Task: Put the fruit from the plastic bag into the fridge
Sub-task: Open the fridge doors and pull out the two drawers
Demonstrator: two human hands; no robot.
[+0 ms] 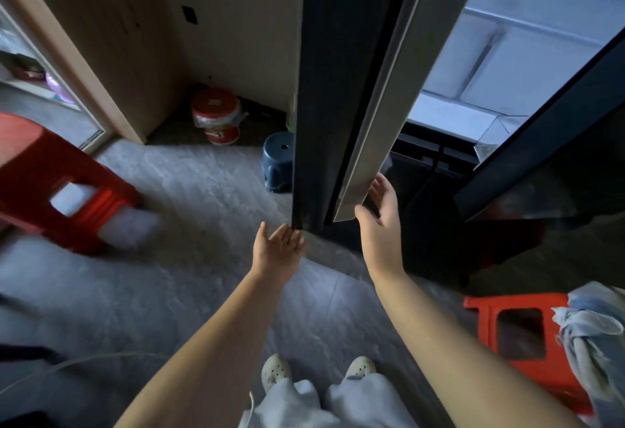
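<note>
Reaching to the fridge door (338, 89) bottom, left grip (277, 248) open, right grip (378, 221) open against its edge, likely to swing it.

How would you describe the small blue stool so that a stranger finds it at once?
Find the dark fridge door in the middle. Beside its lower left edge stands the stool. It is dark blue with a round hole on top, unlike the red stool farther left.
</note>
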